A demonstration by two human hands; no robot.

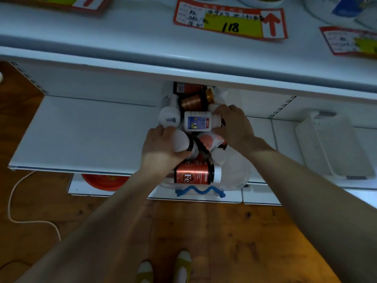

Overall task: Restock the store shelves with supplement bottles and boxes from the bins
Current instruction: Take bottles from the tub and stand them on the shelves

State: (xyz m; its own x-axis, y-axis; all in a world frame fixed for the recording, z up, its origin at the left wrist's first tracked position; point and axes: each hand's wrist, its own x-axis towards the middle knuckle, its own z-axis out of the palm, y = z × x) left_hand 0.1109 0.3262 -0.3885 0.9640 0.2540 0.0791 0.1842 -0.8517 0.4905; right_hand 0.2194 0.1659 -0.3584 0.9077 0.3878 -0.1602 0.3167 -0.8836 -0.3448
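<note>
A translucent bin [234,174] with a blue wavy handle sits on the lower white shelf [85,135], full of supplement bottles lying on their sides. My left hand [161,148] grips a dark bottle with a white cap [183,140] near the bin's left side. My right hand [234,125] holds the cap end of a white bottle with a blue label [196,121]. A red-labelled "Fe" bottle [193,174] lies at the bin's front. A brown bottle with a gold cap [195,102] lies toward the back.
An empty white bin [330,146] lies on the shelf to the right. The upper shelf [142,37] overhangs, carrying red and yellow price tags [230,21]. A red object [104,181] sits under the lower shelf. A white cord [18,201] runs over the wooden floor.
</note>
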